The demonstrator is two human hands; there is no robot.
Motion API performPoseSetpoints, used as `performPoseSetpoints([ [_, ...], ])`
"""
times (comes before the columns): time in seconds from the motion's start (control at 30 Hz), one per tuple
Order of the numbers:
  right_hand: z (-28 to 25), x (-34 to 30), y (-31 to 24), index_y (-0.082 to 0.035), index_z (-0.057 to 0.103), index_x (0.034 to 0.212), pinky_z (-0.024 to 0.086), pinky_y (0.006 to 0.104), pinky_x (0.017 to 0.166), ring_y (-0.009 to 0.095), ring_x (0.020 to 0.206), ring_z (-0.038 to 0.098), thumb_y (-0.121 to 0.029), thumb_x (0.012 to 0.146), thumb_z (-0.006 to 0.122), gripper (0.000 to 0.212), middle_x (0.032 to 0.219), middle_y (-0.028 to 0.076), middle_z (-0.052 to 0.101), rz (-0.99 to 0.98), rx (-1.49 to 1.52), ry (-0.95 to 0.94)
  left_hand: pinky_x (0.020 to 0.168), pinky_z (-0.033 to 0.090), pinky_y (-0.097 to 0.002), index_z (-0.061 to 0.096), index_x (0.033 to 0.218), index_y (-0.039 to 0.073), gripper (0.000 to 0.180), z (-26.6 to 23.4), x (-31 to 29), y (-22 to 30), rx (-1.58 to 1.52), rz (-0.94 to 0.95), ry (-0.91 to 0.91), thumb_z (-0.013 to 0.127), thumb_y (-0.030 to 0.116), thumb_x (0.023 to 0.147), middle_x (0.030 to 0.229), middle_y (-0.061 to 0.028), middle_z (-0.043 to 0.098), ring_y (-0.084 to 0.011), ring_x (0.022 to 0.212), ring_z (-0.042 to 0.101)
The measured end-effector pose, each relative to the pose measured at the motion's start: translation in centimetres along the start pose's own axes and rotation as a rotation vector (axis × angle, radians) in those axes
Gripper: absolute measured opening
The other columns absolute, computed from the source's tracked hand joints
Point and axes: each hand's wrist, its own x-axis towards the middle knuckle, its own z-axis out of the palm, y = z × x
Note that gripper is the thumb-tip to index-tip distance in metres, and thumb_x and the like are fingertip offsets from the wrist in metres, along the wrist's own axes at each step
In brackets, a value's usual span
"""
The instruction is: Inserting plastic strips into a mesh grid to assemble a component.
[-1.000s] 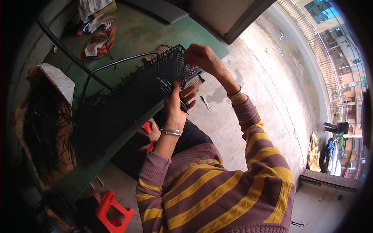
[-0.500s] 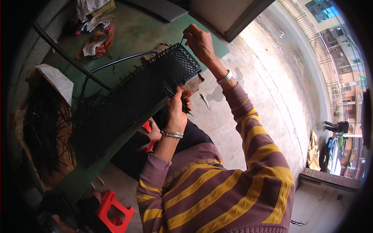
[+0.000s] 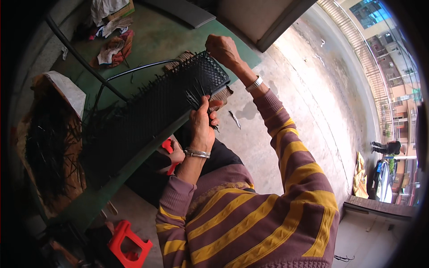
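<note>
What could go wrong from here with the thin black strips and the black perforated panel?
The bunch of thin black strips spreads loosely out of the left hand, so some might slip down to the pale grey floor. The bare right hand is close to the bristling edge of the black perforated panel; its spiky ends could perhaps scratch the skin.

1 head-worn fisheye looks down at the nearby left hand [image 3: 203,129] and right hand [image 3: 225,51].
</note>
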Motion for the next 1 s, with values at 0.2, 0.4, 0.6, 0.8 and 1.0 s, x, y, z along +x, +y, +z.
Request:
performPoseSetpoints([
  [0.2,-0.6,-1.9,-0.8,-0.009,0.072,0.088,0.052,0.0396,0.063,0.031,0.071,0.067,-0.027,0.087,0.061,0.021,0.076,0.014,0.069,0.090,-0.207,-0.075,0.047,0.031,-0.0198,0.055,0.109,0.007,0.025,-0.6,0.3,0.2,-0.028,0.035,-0.013,0.058,0.028,0.097,0.093,-0.0100,0.068,-0.0066,0.060,0.043],
  [0.4,-4.7,-5.6,-5.5,-0.001,0.068,0.091,0.053,0.0258,0.066,0.011,0.073,0.065,-0.028,0.091,0.064,0.027,0.078,0.004,0.068,0.311,0.523,-0.650,0.046,0.032,-0.0196,0.060,0.102,0.006,0.020,-0.6,0.7,0.0,-0.002,0.085,0.022,0.061,0.025,0.095,0.089,-0.0079,0.069,-0.0072,0.062,0.048],
  [0.6,-4.6,-7.2,-5.3,0.000,0.066,0.096,0.054,0.0257,0.068,0.013,0.075,0.065,-0.025,0.090,0.065,0.026,0.083,0.006,0.067,0.276,0.793,-0.610,0.046,0.032,-0.0200,0.063,0.097,0.008,0.017,0.2,0.1,0.3,0.050,0.090,0.103,0.064,0.024,0.092,0.084,-0.0046,0.069,-0.0080,0.065,0.054],
  [0.8,-4.3,-6.5,-4.5,0.002,0.064,0.098,0.054,0.0254,0.068,0.013,0.073,0.066,-0.024,0.089,0.065,0.027,0.081,0.007,0.067,0.344,0.826,-0.634,0.045,0.029,-0.0204,0.066,0.091,0.005,0.017,0.2,-0.3,0.7,0.072,0.072,0.097,0.066,0.022,0.091,0.083,-0.0048,0.070,-0.0085,0.062,0.057],
  [1.0,-5.2,-7.2,-5.1,0.004,0.064,0.101,0.054,0.0251,0.066,0.013,0.072,0.066,-0.022,0.091,0.064,0.028,0.081,0.007,0.068,0.134,0.799,-0.492,0.043,0.029,-0.0202,0.066,0.090,0.004,0.018,-0.2,-0.3,0.8,0.147,0.060,0.065,0.066,0.022,0.091,0.085,-0.0082,0.072,-0.0085,0.063,0.059],
])
